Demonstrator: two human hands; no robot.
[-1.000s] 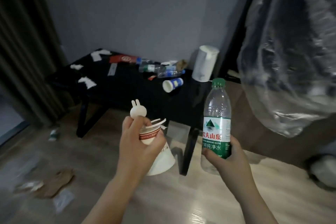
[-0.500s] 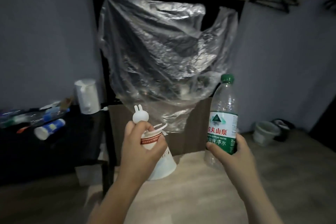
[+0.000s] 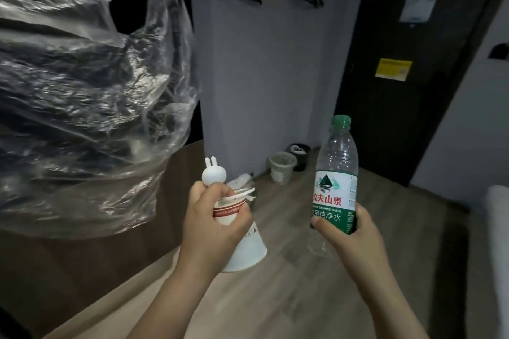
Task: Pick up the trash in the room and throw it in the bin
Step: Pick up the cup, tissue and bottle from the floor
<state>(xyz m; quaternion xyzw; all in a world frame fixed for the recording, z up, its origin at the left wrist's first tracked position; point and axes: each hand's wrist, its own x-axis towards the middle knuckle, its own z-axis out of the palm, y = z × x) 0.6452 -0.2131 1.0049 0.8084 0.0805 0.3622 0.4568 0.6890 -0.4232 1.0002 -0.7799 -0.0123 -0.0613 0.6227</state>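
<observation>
Left hand [image 3: 213,228]: fingers closed round nested paper cups [image 3: 245,250] and a white rabbit-topped piece [image 3: 213,173]. Right hand [image 3: 349,239]: fingers gripping upright empty water bottle [image 3: 337,173], green cap, label "农夫山泉", "饮用纯净水", "DRINKING WATER". Pale bin [image 3: 281,166] and dark bin [image 3: 300,155] on floor [image 3: 303,297] by the wall ahead. Clear plastic sheet [image 3: 82,104] left. Dark door [image 3: 399,124], yellow sticker [image 3: 393,69], writing unreadable.

A clear glossy plastic bottle [image 3: 336,173], matt white paper cups [image 3: 242,239], crinkled shiny plastic sheeting [image 3: 82,96], wood-grain floor [image 3: 289,297].
</observation>
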